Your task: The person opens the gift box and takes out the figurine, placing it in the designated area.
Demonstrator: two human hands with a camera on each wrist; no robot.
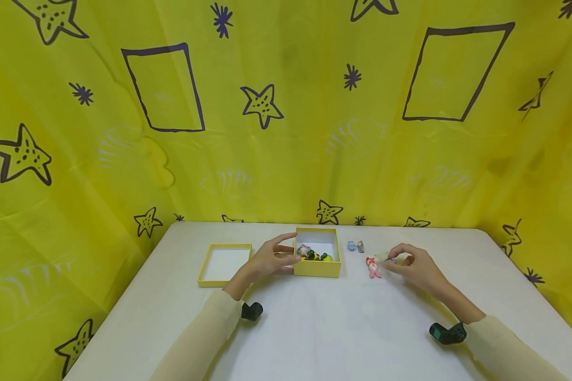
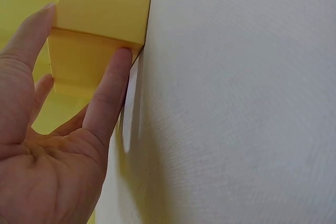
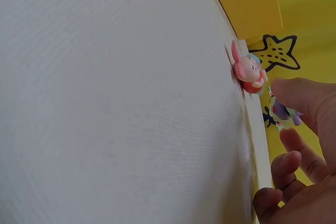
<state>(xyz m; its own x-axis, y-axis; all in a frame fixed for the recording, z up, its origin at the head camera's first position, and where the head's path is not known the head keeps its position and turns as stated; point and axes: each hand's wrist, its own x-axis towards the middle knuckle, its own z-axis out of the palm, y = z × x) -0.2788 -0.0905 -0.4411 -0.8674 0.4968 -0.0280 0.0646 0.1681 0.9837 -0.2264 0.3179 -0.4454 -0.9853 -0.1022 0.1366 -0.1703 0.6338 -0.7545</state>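
My left hand rests against the left side of a yellow box, its fingers fairly straight along the wall. In the left wrist view the fingertips touch the side of the box. Several colourful figurines lie inside it. Thumb and fingers of my right hand pinch a small purple and pale-green figurine, partly hidden by the fingers. Just left of that hand lies a pink rabbit-eared figurine in red on the white table.
A shallow yellow-rimmed lid with a white inside lies left of the box. Behind and right of the box are a small blue figurine and a greyish one. A yellow curtain closes off the table's back.
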